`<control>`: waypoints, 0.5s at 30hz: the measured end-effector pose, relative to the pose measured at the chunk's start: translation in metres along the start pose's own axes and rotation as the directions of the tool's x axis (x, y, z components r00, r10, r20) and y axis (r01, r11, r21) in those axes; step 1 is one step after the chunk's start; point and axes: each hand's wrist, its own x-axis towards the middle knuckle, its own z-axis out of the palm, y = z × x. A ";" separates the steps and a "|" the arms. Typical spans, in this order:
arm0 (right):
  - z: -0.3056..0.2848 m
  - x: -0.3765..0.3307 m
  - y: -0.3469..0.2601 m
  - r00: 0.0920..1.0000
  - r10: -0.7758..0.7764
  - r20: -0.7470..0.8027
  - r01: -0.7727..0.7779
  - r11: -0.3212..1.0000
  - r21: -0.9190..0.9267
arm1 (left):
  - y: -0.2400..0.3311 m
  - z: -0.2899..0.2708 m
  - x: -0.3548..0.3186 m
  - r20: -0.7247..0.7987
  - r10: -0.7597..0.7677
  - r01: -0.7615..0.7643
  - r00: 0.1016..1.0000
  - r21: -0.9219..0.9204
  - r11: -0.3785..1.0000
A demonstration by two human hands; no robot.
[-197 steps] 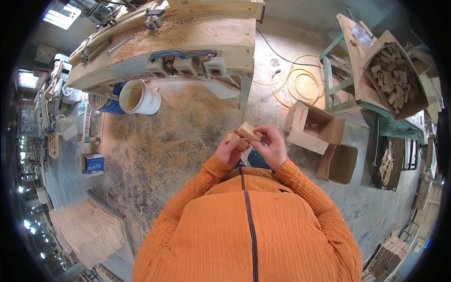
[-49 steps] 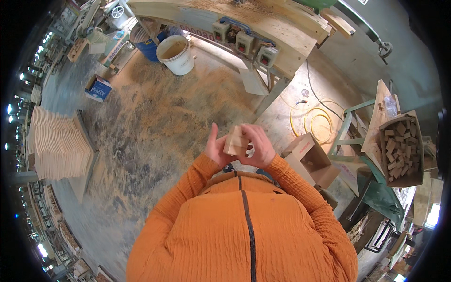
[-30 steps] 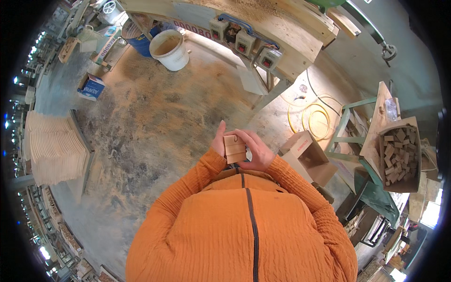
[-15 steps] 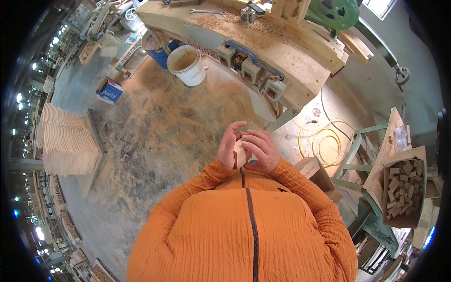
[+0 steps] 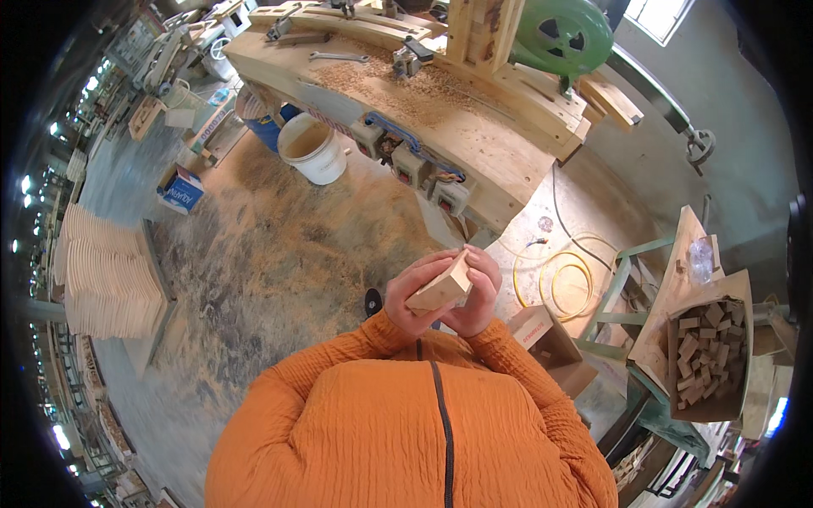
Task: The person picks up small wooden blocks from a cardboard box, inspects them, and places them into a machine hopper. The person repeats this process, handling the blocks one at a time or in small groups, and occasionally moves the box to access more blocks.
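Both my hands meet in front of my chest around a small pale wooden block. My left hand wraps the block's left side, its fingers along the far edge. On the right side, my right hand presses with bent fingers near the block's upper corner. The block is tilted, with a broad face and an end turned up toward me. Its underside is hidden by my palms.
Ahead stands a wooden workbench with wood shavings, a wrench and a green machine. A white bucket is below. Right are a carton of wooden blocks, another carton and a yellow hose. Stacked curved slats stand left.
My hands have turned the block, so more of its broad face shows. The surroundings have shifted left in the view, and one of my shoes now shows beside my left hand.
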 end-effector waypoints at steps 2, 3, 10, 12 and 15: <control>-0.012 0.011 -0.002 0.999 -0.021 0.047 0.019 0.999 0.033 | -0.003 -0.011 0.013 0.035 0.181 -0.184 0.983 0.108 0.977; -0.017 0.010 -0.002 0.998 -0.018 0.060 0.016 0.999 0.029 | -0.004 -0.017 0.020 0.056 0.267 -0.273 0.962 0.156 0.949; -0.046 0.016 -0.003 0.955 0.072 0.288 -0.080 0.997 0.016 | -0.008 -0.040 0.028 0.314 0.266 -0.311 0.911 0.102 0.945; -0.046 0.021 -0.001 0.907 0.228 0.355 -0.246 0.969 0.007 | -0.009 -0.037 0.019 0.315 0.014 -0.005 0.949 -0.031 1.000; -0.038 0.017 0.007 0.746 0.541 0.389 -0.602 0.797 0.046 | -0.025 -0.026 -0.004 0.201 -0.551 0.583 0.810 -0.372 0.722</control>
